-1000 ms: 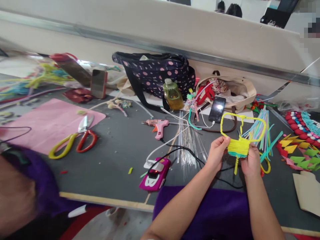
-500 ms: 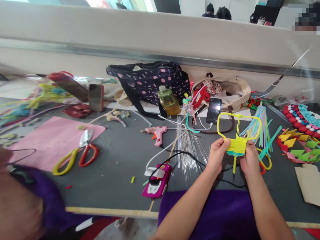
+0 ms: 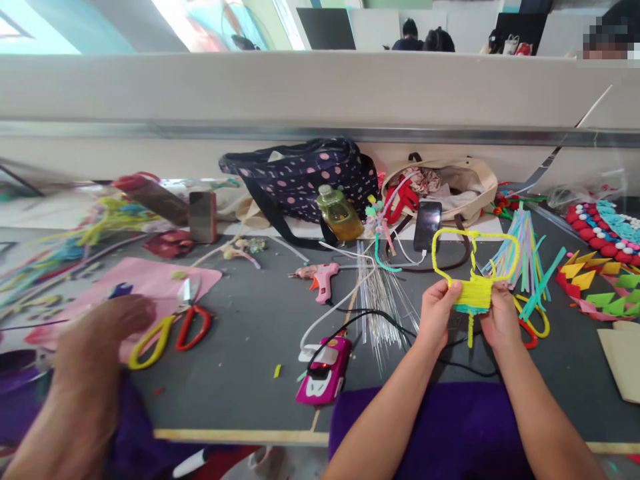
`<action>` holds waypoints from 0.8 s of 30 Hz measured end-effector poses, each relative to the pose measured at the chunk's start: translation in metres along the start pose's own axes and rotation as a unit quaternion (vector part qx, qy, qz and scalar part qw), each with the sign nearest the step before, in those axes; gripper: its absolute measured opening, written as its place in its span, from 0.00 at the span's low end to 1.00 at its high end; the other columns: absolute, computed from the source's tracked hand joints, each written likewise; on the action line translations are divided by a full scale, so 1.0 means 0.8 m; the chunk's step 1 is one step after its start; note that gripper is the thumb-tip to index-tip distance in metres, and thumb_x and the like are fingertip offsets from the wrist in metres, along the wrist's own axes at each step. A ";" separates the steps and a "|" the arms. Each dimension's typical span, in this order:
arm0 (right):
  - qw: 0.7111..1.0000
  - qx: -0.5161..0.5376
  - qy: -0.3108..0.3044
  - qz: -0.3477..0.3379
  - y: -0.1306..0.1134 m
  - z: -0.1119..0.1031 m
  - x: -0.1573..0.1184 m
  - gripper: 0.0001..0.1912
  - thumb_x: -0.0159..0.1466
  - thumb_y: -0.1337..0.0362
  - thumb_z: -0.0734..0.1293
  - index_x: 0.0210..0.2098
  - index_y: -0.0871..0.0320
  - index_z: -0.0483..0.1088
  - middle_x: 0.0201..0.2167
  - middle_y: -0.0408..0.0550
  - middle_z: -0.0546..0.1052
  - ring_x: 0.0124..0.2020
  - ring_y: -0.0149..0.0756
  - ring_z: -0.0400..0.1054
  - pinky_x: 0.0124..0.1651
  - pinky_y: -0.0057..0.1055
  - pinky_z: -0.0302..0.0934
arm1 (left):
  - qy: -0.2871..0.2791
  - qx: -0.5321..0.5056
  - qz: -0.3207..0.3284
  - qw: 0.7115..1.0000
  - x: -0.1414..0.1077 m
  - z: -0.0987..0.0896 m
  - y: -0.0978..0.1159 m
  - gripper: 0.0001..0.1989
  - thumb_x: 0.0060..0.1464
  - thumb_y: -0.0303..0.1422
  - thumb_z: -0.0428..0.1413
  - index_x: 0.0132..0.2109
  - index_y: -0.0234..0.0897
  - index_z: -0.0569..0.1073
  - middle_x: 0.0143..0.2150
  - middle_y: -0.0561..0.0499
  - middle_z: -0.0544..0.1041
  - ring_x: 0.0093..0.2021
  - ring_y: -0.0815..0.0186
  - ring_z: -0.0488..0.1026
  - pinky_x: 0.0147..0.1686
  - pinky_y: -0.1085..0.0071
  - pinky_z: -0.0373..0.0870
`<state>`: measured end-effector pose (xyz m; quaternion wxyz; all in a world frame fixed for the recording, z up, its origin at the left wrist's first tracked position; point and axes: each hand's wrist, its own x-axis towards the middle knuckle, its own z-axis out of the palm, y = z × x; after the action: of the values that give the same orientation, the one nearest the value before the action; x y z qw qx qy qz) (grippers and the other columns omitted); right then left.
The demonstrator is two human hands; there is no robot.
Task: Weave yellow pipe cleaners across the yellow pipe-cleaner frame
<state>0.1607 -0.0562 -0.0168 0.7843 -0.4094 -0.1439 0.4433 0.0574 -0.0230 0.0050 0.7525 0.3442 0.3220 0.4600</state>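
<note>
Between my two hands is a yellow pipe-cleaner piece, held upright above the table. It has a wrapped block in the middle, an open looped frame on top, a teal edge below and a twisted stem pointing down. My left hand pinches the block's left side, thumb in front. On its right side my right hand grips it, the fingertips partly hidden behind. Just beyond my right hand lie yellow-and-red scissors, and pastel strips fan out behind them.
A co-worker's hand reaches over pink paper beside other scissors. A pink glue gun, a magenta power strip with black cord, thin wires, a bottle, a phone and a dotted bag lie ahead.
The view has tilted up and turned slightly left. A co-worker's hand has come in over the pink paper at the left. My hands keep the same grip on the yellow pipe-cleaner piece.
</note>
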 end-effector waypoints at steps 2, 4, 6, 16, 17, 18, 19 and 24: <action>1.000 0.002 -0.006 0.009 0.001 0.000 -0.001 0.07 0.50 0.65 0.73 0.29 0.58 0.73 0.25 0.40 0.77 0.25 0.32 0.70 0.36 0.33 0.66 | 0.018 0.008 0.018 1.000 0.000 -0.001 -0.001 0.17 0.41 0.41 0.67 0.25 0.31 0.72 0.22 0.54 0.70 0.23 0.74 0.63 0.26 0.76 0.59; 1.000 0.005 -0.009 0.024 0.001 0.000 -0.001 0.07 0.50 0.65 0.73 0.28 0.57 0.73 0.24 0.40 0.76 0.25 0.33 0.71 0.37 0.34 0.67 | 0.029 0.014 0.028 0.999 -0.001 -0.001 -0.001 0.17 0.41 0.41 0.67 0.24 0.31 0.72 0.21 0.55 0.70 0.23 0.74 0.63 0.26 0.76 0.60; 0.999 0.009 -0.009 0.037 0.002 -0.001 -0.001 0.07 0.50 0.65 0.73 0.29 0.57 0.73 0.24 0.40 0.76 0.26 0.33 0.71 0.37 0.34 0.66 | 0.029 0.014 0.023 0.999 -0.002 -0.001 0.000 0.17 0.41 0.41 0.67 0.25 0.31 0.73 0.21 0.54 0.71 0.23 0.73 0.64 0.26 0.75 0.61; 0.998 0.022 -0.036 0.044 0.004 -0.002 -0.001 0.06 0.52 0.64 0.73 0.28 0.57 0.73 0.25 0.40 0.77 0.25 0.31 0.70 0.31 0.28 0.65 | 0.027 0.013 0.008 1.000 -0.002 -0.001 -0.003 0.15 0.38 0.37 0.69 0.32 0.32 0.78 0.27 0.51 0.76 0.28 0.70 0.70 0.32 0.73 0.66; 0.998 0.024 -0.040 0.051 0.005 -0.003 -0.001 0.05 0.52 0.65 0.73 0.28 0.56 0.73 0.25 0.40 0.77 0.25 0.31 0.70 0.31 0.28 0.65 | 0.024 0.011 0.004 1.000 -0.001 -0.002 -0.002 0.15 0.38 0.36 0.69 0.32 0.32 0.78 0.27 0.51 0.76 0.28 0.70 0.70 0.32 0.73 0.67; 0.997 0.024 -0.044 0.059 0.006 -0.004 -0.001 0.05 0.52 0.65 0.72 0.29 0.56 0.73 0.26 0.40 0.78 0.25 0.31 0.71 0.31 0.28 0.66 | 0.019 0.007 0.000 1.000 -0.001 -0.002 -0.002 0.14 0.38 0.36 0.69 0.32 0.32 0.78 0.27 0.51 0.77 0.28 0.70 0.71 0.32 0.73 0.67; 0.996 0.024 -0.046 0.066 0.007 -0.005 -0.001 0.06 0.51 0.66 0.72 0.30 0.56 0.73 0.26 0.41 0.78 0.25 0.32 0.71 0.31 0.29 0.66 | 0.013 0.002 -0.006 1.000 -0.001 -0.003 -0.001 0.14 0.39 0.36 0.69 0.32 0.32 0.78 0.27 0.51 0.77 0.28 0.70 0.71 0.32 0.73 0.67; 0.993 0.043 -0.038 0.108 0.006 -0.009 -0.001 0.06 0.50 0.66 0.72 0.29 0.55 0.72 0.24 0.40 0.77 0.25 0.34 0.72 0.30 0.31 0.67 | -0.040 -0.030 -0.050 0.998 -0.004 -0.002 0.004 0.14 0.38 0.36 0.69 0.31 0.32 0.77 0.26 0.50 0.77 0.26 0.68 0.71 0.30 0.72 0.66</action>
<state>0.1612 -0.0592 -0.0248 0.7427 -0.3714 -0.1095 0.5464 0.0536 -0.0243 0.0068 0.7967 0.3228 0.2946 0.4175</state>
